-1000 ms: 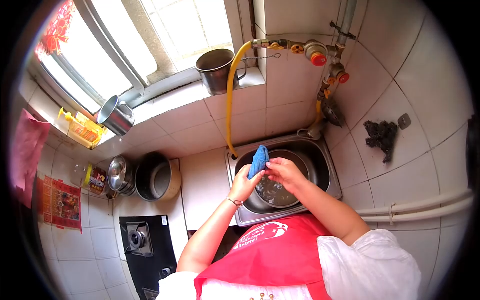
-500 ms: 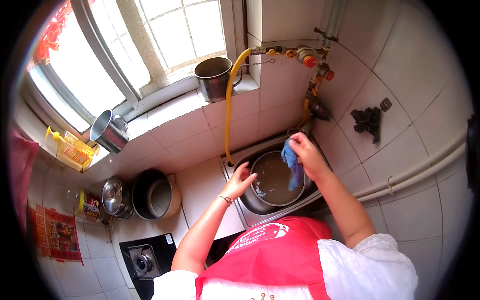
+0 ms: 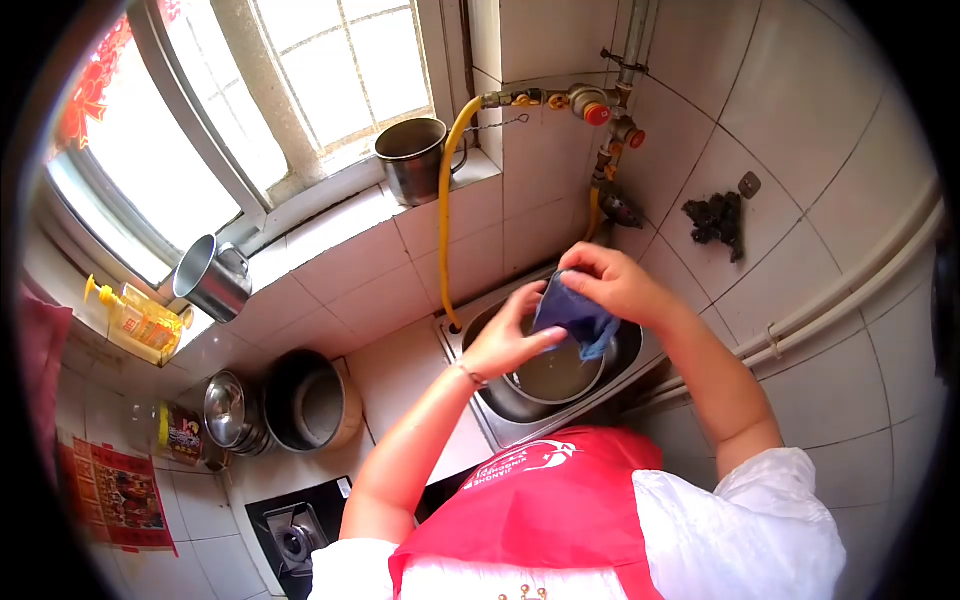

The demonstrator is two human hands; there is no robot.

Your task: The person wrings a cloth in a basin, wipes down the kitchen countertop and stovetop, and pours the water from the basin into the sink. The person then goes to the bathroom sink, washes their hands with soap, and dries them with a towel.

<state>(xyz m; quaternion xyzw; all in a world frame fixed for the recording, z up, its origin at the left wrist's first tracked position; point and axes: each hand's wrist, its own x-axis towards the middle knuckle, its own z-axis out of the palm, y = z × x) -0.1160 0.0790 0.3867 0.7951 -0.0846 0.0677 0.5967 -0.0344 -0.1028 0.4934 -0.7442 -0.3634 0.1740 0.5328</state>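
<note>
A blue cloth [image 3: 578,312] hangs partly spread between my two hands, above the sink. My right hand [image 3: 610,285] pinches its upper edge between thumb and fingers. At the cloth's left side is my left hand [image 3: 513,335], its fingers curled against the cloth's edge and its thumb pointing toward the lower part. Under the cloth, a round metal basin [image 3: 560,385] holding cloudy water stands in the steel sink [image 3: 515,432]. The hands and cloth hide part of the basin.
A yellow hose [image 3: 445,220] drops into the sink corner. Two metal mugs [image 3: 412,165] and a yellow pump bottle [image 3: 140,325] stand on the sill. Left of the sink are a deep pot [image 3: 312,402], stacked bowls [image 3: 230,410] and a gas stove [image 3: 292,535].
The crumpled cloth was first in both hands, then hung from my right hand alone. Now it is spread wider, and my left hand has come up to it. The view has shifted.
</note>
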